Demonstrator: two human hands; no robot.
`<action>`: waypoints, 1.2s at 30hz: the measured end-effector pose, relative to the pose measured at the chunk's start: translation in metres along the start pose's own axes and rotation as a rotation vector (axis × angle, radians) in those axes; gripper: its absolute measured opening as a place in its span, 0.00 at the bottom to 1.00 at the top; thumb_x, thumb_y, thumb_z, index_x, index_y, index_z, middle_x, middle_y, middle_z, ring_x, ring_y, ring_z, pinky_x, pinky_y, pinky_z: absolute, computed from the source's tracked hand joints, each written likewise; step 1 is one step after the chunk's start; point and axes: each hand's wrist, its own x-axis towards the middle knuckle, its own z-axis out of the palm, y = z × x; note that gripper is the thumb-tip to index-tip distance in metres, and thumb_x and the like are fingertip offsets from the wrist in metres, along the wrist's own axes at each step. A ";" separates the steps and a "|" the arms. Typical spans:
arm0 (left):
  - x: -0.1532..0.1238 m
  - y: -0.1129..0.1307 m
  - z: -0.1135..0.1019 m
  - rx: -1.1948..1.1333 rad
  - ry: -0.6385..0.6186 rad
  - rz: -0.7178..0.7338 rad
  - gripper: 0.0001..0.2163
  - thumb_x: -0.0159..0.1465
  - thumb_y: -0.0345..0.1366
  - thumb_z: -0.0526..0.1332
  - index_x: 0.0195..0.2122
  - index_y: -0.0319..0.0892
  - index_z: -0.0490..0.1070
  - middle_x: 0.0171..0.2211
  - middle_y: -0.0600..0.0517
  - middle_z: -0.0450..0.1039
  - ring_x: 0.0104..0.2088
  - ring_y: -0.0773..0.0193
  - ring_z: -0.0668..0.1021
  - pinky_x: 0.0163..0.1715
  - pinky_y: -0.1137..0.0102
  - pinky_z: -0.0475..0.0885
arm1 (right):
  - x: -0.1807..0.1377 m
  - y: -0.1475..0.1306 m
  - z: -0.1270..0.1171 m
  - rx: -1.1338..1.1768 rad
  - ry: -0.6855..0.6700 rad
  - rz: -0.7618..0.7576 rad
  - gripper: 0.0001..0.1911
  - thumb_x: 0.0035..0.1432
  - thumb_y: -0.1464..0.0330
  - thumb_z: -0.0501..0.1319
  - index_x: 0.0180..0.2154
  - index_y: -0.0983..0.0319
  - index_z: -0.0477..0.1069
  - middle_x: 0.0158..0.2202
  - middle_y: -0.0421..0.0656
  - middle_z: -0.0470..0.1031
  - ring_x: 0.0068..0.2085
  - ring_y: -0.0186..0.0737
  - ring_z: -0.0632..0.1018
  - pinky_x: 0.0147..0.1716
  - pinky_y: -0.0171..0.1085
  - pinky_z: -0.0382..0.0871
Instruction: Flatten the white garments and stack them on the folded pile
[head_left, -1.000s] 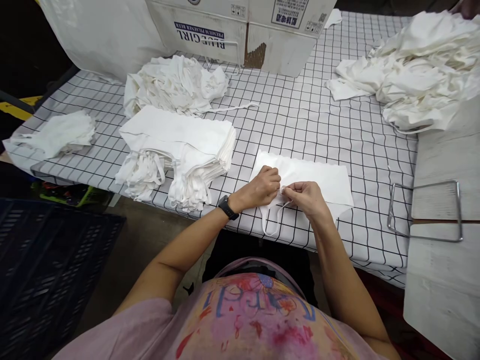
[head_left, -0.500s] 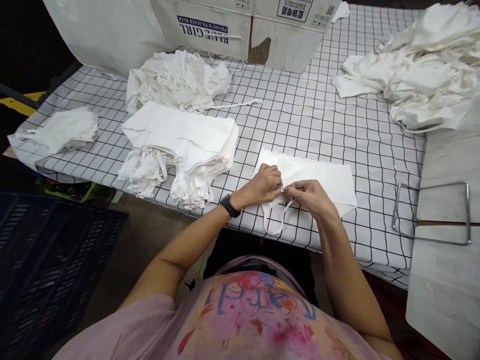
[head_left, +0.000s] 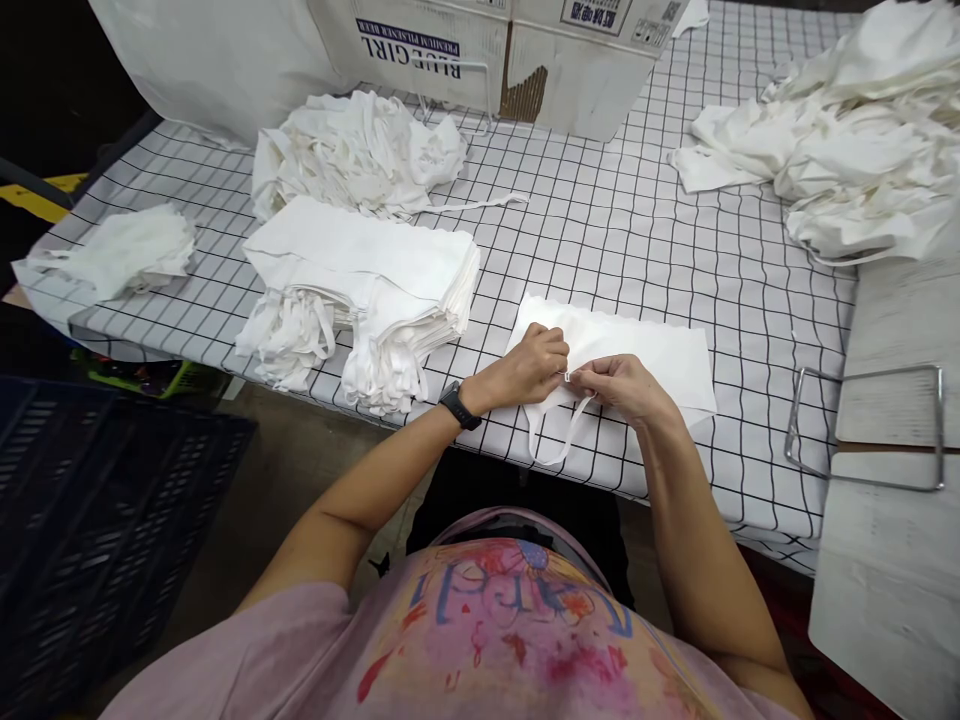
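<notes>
A flat white cloth bag (head_left: 652, 352) lies on the checked table (head_left: 600, 230) in front of me, its strap handle (head_left: 551, 440) looping over the near edge. My left hand (head_left: 532, 362), with a black watch on the wrist, is closed in a pinch on the bag's near edge. My right hand (head_left: 619, 385) is also closed, pinching the same spot where the strap meets the bag. The fingertips of both hands almost touch.
A neat stack of folded white bags (head_left: 367, 290) sits to the left, with a loose heap (head_left: 360, 150) behind it and a small pile (head_left: 127, 250) far left. Another heap (head_left: 847, 140) lies at the back right. A cardboard box (head_left: 510, 50) stands behind. A wire frame (head_left: 862, 425) rests on a board, right.
The hands stay pinched at the same spot on the bag, with only small finger movement. The view has shifted slightly.
</notes>
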 end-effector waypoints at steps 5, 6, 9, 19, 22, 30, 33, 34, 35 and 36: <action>-0.002 0.000 0.002 0.008 0.005 -0.013 0.11 0.64 0.24 0.57 0.25 0.42 0.65 0.29 0.51 0.71 0.40 0.59 0.72 0.46 0.60 0.65 | -0.003 -0.005 -0.002 0.003 0.045 0.025 0.15 0.45 0.63 0.68 0.15 0.63 0.68 0.16 0.36 0.60 0.21 0.27 0.55 0.20 0.34 0.46; -0.002 0.000 0.002 0.000 0.004 -0.026 0.10 0.64 0.24 0.57 0.25 0.41 0.66 0.29 0.51 0.72 0.40 0.59 0.72 0.46 0.60 0.65 | -0.005 -0.007 -0.002 0.002 0.036 0.022 0.15 0.45 0.63 0.68 0.16 0.63 0.69 0.15 0.36 0.59 0.21 0.27 0.55 0.20 0.34 0.45; -0.003 0.001 0.001 -0.043 -0.013 -0.090 0.09 0.65 0.26 0.59 0.27 0.41 0.70 0.31 0.51 0.74 0.39 0.59 0.73 0.46 0.59 0.64 | -0.010 -0.014 -0.001 -0.017 -0.001 -0.007 0.15 0.46 0.62 0.69 0.17 0.63 0.69 0.16 0.37 0.60 0.21 0.28 0.55 0.20 0.34 0.46; -0.003 -0.003 0.004 -0.225 0.066 -0.231 0.05 0.66 0.32 0.65 0.33 0.41 0.78 0.34 0.53 0.78 0.40 0.61 0.77 0.46 0.60 0.63 | -0.022 -0.006 0.007 0.027 0.170 -0.027 0.14 0.48 0.59 0.72 0.28 0.65 0.79 0.20 0.38 0.68 0.23 0.30 0.62 0.24 0.35 0.57; -0.002 -0.003 0.005 -0.235 0.100 -0.226 0.03 0.65 0.31 0.65 0.33 0.41 0.78 0.33 0.54 0.78 0.39 0.63 0.77 0.44 0.62 0.64 | -0.024 -0.006 0.011 0.052 0.198 -0.027 0.15 0.48 0.59 0.72 0.29 0.65 0.79 0.22 0.38 0.69 0.24 0.31 0.64 0.25 0.35 0.59; -0.002 0.005 0.002 -0.120 0.077 -0.179 0.06 0.67 0.31 0.61 0.31 0.41 0.72 0.33 0.52 0.76 0.41 0.60 0.75 0.47 0.60 0.63 | -0.023 -0.003 0.014 0.071 0.132 -0.059 0.17 0.45 0.57 0.74 0.28 0.65 0.78 0.25 0.41 0.72 0.29 0.35 0.68 0.29 0.35 0.61; -0.001 0.008 0.000 -0.049 0.046 -0.140 0.08 0.68 0.30 0.58 0.30 0.41 0.70 0.33 0.51 0.74 0.41 0.59 0.74 0.47 0.59 0.62 | -0.022 -0.004 0.013 0.058 0.134 -0.053 0.19 0.45 0.55 0.73 0.26 0.65 0.76 0.23 0.40 0.70 0.28 0.34 0.66 0.28 0.35 0.58; -0.001 0.008 0.000 -0.025 0.038 -0.126 0.09 0.68 0.30 0.58 0.30 0.41 0.70 0.33 0.51 0.73 0.41 0.59 0.73 0.46 0.59 0.61 | -0.022 -0.006 0.013 0.052 0.140 -0.047 0.19 0.45 0.55 0.73 0.25 0.65 0.76 0.23 0.40 0.70 0.28 0.34 0.66 0.28 0.36 0.58; -0.001 0.008 -0.001 -0.004 0.031 -0.114 0.09 0.68 0.30 0.57 0.29 0.41 0.69 0.33 0.51 0.73 0.41 0.59 0.73 0.46 0.59 0.61 | -0.022 -0.007 0.014 0.045 0.145 -0.040 0.20 0.44 0.54 0.73 0.24 0.65 0.75 0.23 0.40 0.70 0.27 0.34 0.65 0.28 0.36 0.58; -0.001 0.008 -0.001 0.013 0.024 -0.103 0.09 0.68 0.29 0.57 0.29 0.41 0.69 0.33 0.51 0.73 0.41 0.59 0.72 0.46 0.60 0.61 | -0.022 -0.009 0.014 0.039 0.147 -0.032 0.20 0.44 0.54 0.74 0.24 0.65 0.75 0.22 0.40 0.70 0.27 0.33 0.65 0.28 0.36 0.58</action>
